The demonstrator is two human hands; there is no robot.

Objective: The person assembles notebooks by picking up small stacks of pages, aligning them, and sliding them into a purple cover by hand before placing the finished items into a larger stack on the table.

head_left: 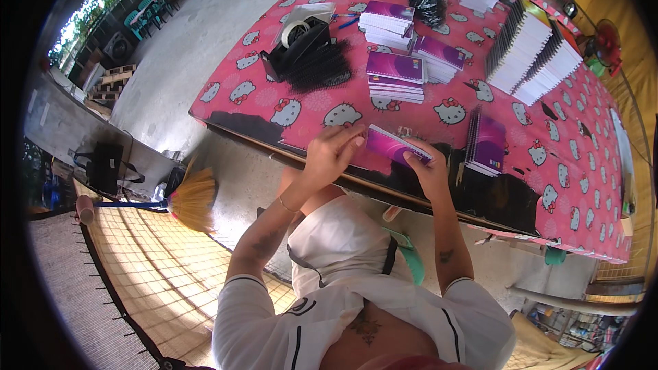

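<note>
Over the near edge of the table, my right hand [430, 171] grips a small purple notebook [394, 145] by its right end, thumb on the cover. The notebook is tilted, with its pale bound edge along the upper side. My left hand [332, 154] is closed, thumb and fingers pinched together beside the notebook's left end; what is in the pinch is too small to tell. To the right of my right hand lies a short stack of purple spiral notebooks [485, 140]. Further off are more purple notebook stacks [395, 68], and loose black binding coils [319, 68] lie by a black tape dispenser [298, 44].
A pink patterned cover [236, 89] spreads over the table, torn to black along the near edge. Tall stacks of white-paged notebooks [521, 48] stand at the right. A bag of black coils [428, 3] lies at the back. A broom [192, 199] leans at left.
</note>
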